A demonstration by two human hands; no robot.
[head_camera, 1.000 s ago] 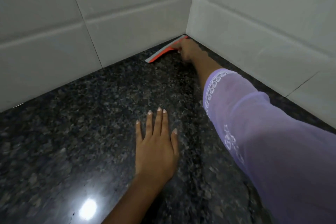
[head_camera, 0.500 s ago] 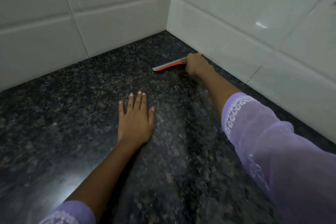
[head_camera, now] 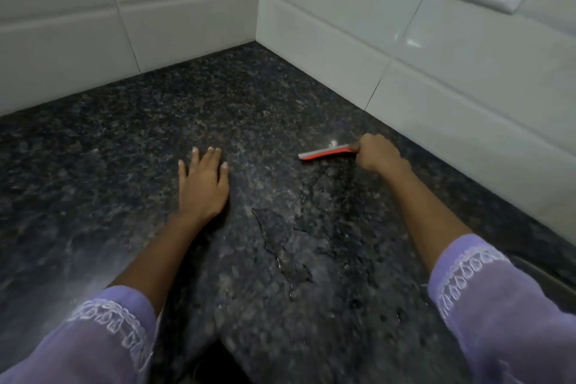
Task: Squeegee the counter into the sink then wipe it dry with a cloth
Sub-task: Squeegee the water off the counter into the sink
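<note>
Both hands work: right hand [head_camera: 375, 154] fingers clench the orange-and-grey squeegee [head_camera: 327, 153]; left hand [head_camera: 204, 185] fingers splayed flat on the dark speckled granite tabletop [head_camera: 124, 150]. Keep the blade flat, pulling water toward yourself.

**Open bench, walled on two sides**

The dark granite bench [head_camera: 131, 140] lies bare toward the far corner and to the left. Tiled walls [head_camera: 327, 34] close off the back and right edges. The left hand [head_camera: 204, 185] lies flat mid-bench; the right hand [head_camera: 377, 154], fingers closed round the squeegee [head_camera: 325, 153], sits near the right wall. A puddle [head_camera: 286, 246] lies between the forearms.
</note>
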